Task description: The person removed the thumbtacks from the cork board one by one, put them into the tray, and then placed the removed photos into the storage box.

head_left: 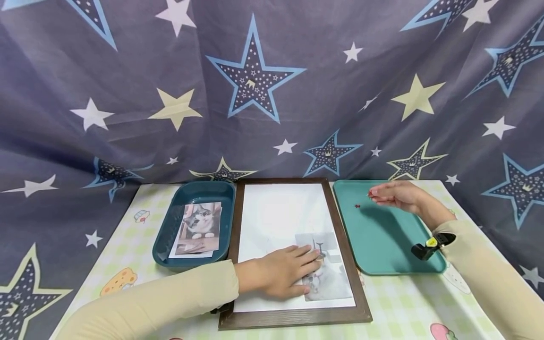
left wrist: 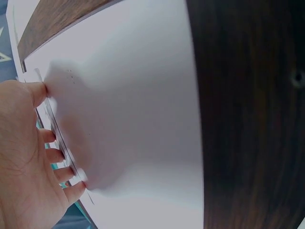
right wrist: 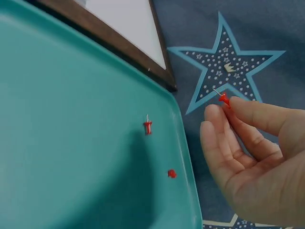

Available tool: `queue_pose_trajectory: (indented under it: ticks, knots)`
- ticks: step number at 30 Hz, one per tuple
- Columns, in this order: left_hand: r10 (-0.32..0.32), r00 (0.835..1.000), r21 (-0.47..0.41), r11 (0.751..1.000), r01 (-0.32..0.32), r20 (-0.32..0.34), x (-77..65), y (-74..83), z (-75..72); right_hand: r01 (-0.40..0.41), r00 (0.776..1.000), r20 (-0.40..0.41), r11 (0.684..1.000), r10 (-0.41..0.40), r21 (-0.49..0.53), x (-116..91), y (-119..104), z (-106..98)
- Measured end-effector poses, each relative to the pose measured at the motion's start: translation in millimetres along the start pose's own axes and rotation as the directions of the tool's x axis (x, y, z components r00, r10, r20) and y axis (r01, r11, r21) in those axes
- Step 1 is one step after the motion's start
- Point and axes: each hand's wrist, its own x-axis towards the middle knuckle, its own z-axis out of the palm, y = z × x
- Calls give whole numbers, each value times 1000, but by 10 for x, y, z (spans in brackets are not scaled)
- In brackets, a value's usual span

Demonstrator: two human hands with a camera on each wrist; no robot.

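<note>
My left hand (head_left: 284, 271) lies flat with fingers spread on the left part of a photo print (head_left: 333, 285) of a cat. The photo sits at the lower right of a white board (head_left: 272, 217) with a brown wooden frame (head_left: 297, 320). Above the far part of the green tray (head_left: 395, 255), my right hand (head_left: 397, 194) pinches a red push pin (right wrist: 224, 98) between thumb and fingertips, its metal point sticking outward. Two more red push pins lie in the tray: one on its side (right wrist: 148, 127) and another (right wrist: 172, 173) nearer the rim.
Left of the board stands a dark blue tray (head_left: 161, 236) holding several photo prints (head_left: 201, 229), a cat picture on top. A checkered tablecloth (head_left: 127, 236) covers the table. Behind it hangs a star-patterned curtain (head_left: 297, 42), close to the table's far edge.
</note>
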Motion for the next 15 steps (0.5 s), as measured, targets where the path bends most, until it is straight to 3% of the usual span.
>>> queue_pose_trajectory:
  ticks: [15]
  knots:
    - [6, 1000, -5, 1000, -6, -8, 6, 1, -7, 64, 991, -117, 997, -69, -40, 14, 168, -96]
